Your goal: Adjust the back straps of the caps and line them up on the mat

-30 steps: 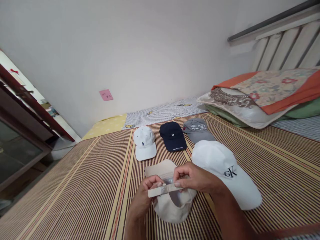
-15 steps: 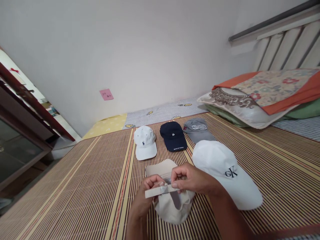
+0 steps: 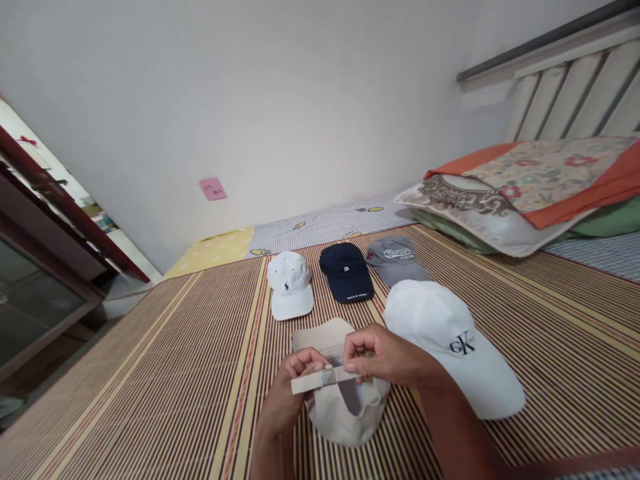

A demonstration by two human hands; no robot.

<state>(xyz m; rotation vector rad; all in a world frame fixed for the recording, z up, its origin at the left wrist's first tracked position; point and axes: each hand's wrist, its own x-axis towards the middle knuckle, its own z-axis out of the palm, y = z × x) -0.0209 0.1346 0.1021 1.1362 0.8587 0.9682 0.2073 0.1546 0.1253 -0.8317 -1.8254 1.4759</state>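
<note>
A beige baseball cap (image 3: 340,427) lies upside down on the mat, its brim pointing away from me. Its back strap (image 3: 306,385) is raised, with a metal buckle (image 3: 327,377) near the middle. My left hand (image 3: 295,377) pinches the strap just left of the buckle. On the buckle's right side, my right hand (image 3: 377,357) grips the strap between thumb and fingers. Close to my right forearm sits a large white cap (image 3: 435,320) with black letters. Part of the beige cap is hidden behind my hands.
Beyond the beige cap stand a small white cap (image 3: 290,287), a navy cap (image 3: 346,272) and a grey cap (image 3: 399,260). A striped bamboo mat (image 3: 150,373) covers the bed. Pillows (image 3: 520,193) are stacked at the right, and a wall (image 3: 310,100) rises behind.
Both hands have shifted very slightly, keeping their hold on the strap. The strap and buckle have tilted a little; the other caps stay in place.
</note>
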